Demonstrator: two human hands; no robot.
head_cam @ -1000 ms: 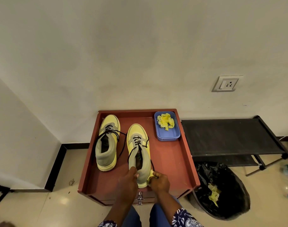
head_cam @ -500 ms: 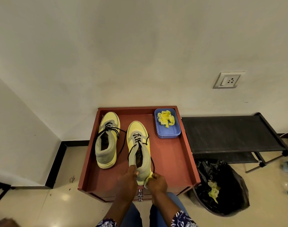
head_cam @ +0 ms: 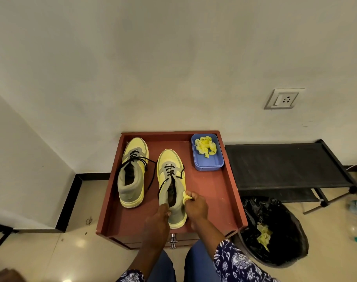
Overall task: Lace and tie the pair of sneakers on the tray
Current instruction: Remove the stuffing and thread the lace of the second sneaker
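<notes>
While the left hand (head_cam: 160,217) steadies the nearer sneaker (head_cam: 171,186) at its heel collar, fingers curled over the rim, the right hand (head_cam: 196,205) pinches a small wad of yellow paper (head_cam: 187,196) at the shoe's right edge, just beside the opening. This looks like stuffing being cleared out of the shoe before lacing, though I cannot tell whether the wad is fully free of the shoe. To do it well, the heel should be held firmly down on the red tray (head_cam: 218,192) so the sneaker does not slide, and the paper drawn up and away without snagging the loose black lace (head_cam: 169,174) that trails down both sides of the tongue. It probably belongs with the other scraps in the blue dish (head_cam: 207,163) at the tray's far right corner, or in the black bin (head_cam: 275,231) on the floor to the right.

Both forearms reach forward from the bottom of the view and converge at the shoe's heel, the right wrist bent inward, a patterned sleeve showing.

The second sneaker (head_cam: 133,171) stands to the left on the same tray, toe to the wall, its lace loose and untied. Both shoes are only partly laced, so the tying is still ahead.
</notes>
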